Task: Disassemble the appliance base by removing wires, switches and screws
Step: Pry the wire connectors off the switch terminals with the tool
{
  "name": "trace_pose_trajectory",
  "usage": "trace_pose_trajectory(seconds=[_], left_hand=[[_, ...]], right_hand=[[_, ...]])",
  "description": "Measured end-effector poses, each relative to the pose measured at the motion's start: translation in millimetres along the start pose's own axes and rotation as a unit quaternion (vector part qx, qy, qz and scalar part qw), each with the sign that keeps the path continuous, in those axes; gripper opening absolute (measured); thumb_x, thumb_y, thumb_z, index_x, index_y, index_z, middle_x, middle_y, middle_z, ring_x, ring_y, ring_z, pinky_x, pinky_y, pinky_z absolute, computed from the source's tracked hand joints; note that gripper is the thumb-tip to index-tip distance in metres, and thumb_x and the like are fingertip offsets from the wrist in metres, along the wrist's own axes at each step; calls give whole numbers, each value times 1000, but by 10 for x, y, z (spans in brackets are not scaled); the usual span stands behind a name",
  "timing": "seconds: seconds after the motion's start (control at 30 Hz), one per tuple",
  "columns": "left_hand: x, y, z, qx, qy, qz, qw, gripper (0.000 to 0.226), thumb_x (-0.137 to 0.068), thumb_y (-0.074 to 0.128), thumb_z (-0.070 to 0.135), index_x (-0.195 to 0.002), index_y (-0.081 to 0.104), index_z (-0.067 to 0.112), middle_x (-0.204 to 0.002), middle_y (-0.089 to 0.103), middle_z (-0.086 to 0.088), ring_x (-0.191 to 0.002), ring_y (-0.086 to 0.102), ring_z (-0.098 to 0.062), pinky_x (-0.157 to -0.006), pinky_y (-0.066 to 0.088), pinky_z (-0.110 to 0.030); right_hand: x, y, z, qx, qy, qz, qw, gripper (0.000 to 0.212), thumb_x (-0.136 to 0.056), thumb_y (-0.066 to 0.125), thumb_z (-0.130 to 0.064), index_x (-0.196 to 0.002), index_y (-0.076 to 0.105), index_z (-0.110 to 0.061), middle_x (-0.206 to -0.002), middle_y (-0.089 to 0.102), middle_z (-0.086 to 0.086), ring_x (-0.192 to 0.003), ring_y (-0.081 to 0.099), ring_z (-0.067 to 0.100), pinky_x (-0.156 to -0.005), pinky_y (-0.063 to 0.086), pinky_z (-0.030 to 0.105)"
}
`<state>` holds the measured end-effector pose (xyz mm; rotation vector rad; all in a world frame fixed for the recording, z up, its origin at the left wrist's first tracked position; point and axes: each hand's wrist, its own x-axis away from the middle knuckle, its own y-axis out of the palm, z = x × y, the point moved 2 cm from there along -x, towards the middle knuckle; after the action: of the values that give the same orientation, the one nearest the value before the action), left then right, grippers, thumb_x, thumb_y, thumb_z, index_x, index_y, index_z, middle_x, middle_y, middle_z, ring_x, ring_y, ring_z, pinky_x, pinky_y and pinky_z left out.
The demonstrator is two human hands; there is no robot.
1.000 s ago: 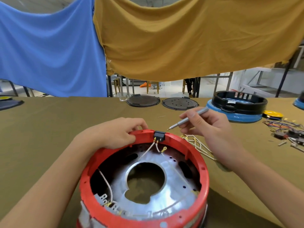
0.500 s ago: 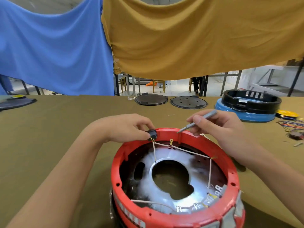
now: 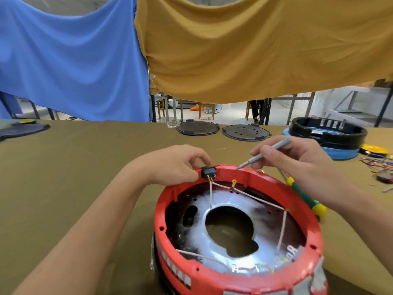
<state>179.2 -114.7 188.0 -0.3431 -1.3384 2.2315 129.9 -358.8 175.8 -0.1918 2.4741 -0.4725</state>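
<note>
Blue (image 3: 70, 60) and mustard (image 3: 265, 50) cloths hang behind a worktop (image 3: 74, 167) covered in olive fabric. On the near part of the worktop, right of centre, stands the red base (image 3: 234, 279), open side up, showing a silver plate (image 3: 244, 209) with a large round hole. At the far right sits a black ring (image 3: 328, 129) stacked on a blue base (image 3: 340, 153), with a yellow disc (image 3: 374, 149) just beside it. Two dark round plates (image 3: 221, 128) lie near the worktop's far edge, and another dark plate (image 3: 21, 129) lies at far left. The person's left hand (image 3: 172, 165) rests on the base's far rim, its fingertips pinching a black switch (image 3: 208, 172) that sits at the rim. Pale wires (image 3: 246, 194) run taut from the switch's terminals across the inside to the right wall and down to the near side; a loose ring terminal (image 3: 234, 182) stands just right of the switch. The right hand (image 3: 297, 162) grips a thin grey screwdriver (image 3: 263, 154) like a pen, its tip touching the rim just right of the switch. A green-and-yellow screwdriver (image 3: 306, 196) lies beside the base, partly under the right wrist. Loose coloured wires (image 3: 380, 163) lie at the right edge.
</note>
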Motion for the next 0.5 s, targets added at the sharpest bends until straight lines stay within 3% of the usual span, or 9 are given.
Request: trace_pose_trajectory(seconds=[0.07, 0.13, 0.2, 0.4, 0.5], left_hand=[[11, -50, -40, -36, -36, 16, 999, 41, -91, 55, 15, -128, 56, 33, -113, 63, 8, -79, 61, -3, -68, 50, -25], [27, -74, -85, -22, -73, 14, 997, 41, -91, 55, 14, -129, 54, 29, -108, 62, 5, -83, 67, -16, -70, 58, -35], [54, -79, -118, 3, -102, -5, 995, 42, -90, 54, 12, -130, 53, 27, -104, 63, -1, -81, 69, -22, -62, 60, -37], [78, -95, -165, 47, -77, -59, 994, 33, -94, 55, 17, -123, 59, 31, -113, 65, -7, -70, 63, -1, -64, 57, -23], [36, -72, -189, 91, -40, -48, 994, 29, -96, 58, 14, -121, 63, 26, -113, 70, 0, -86, 69, -6, -74, 56, -21]], right_hand=[[1, -4, -11, 5, -4, -1, 1000, 21, -91, 60, -39, -97, 74, -25, -88, 77, 4, -87, 74, 17, -84, 57, 26], [1, -6, -21, 6, -4, -1, 1000, 19, -91, 62, -38, -98, 75, -26, -88, 77, 3, -87, 74, 17, -84, 57, 28], [3, -6, -29, 3, -2, 2, 1000, 19, -89, 64, -40, -98, 75, -27, -89, 77, 3, -88, 74, 17, -85, 57, 31], [0, -18, -43, -26, 5, -17, 1000, 19, -86, 66, -35, -95, 76, -22, -89, 77, 9, -89, 75, 21, -85, 57, 28], [-106, 28, -112, -43, 3, -48, 998, 24, -90, 62, -29, -97, 73, -9, -90, 76, 11, -89, 75, 23, -85, 57, 27]])
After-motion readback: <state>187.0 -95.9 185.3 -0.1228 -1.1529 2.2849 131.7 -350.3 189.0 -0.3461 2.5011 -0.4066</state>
